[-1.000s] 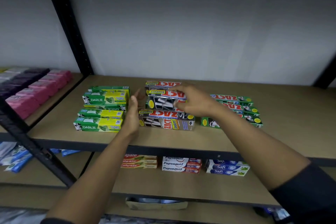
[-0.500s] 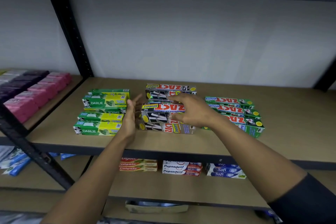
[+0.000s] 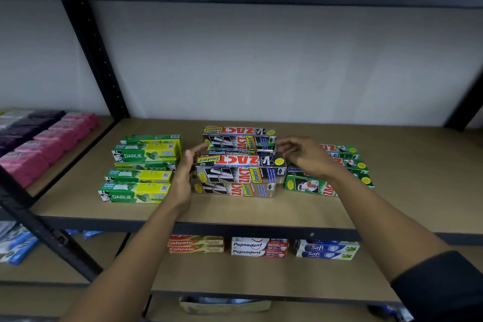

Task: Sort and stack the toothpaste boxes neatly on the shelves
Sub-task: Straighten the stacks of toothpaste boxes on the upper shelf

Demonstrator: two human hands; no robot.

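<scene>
Tan board shelf (image 3: 392, 204), black frame. Directly on it, left to right: green-yellow Darlie boxes (image 3: 141, 155), two stacks; silver Zact Smokers boxes (image 3: 240, 174), two stacks, front and back; green Zact boxes (image 3: 308, 185), stacked, partly hidden. Lower shelf (image 3: 261, 277): Colgate boxes (image 3: 196, 243), Pepsodent boxes (image 3: 258, 247), blue-white boxes (image 3: 326, 249), side by side

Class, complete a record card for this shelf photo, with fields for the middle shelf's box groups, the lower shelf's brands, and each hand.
Middle shelf, left: green Darlie boxes, stacked
Middle shelf, centre: silver Zact Smokers boxes, two stacks, front and rear
Middle shelf, right: green Zact boxes, partly covered by the right hand
Lower shelf: Colgate boxes, Pepsodent boxes, Safi boxes
Left hand: open, beside the silver stacks' left end; contact unclear
Right hand: loosely curled, holding nothing, near their right end
</scene>
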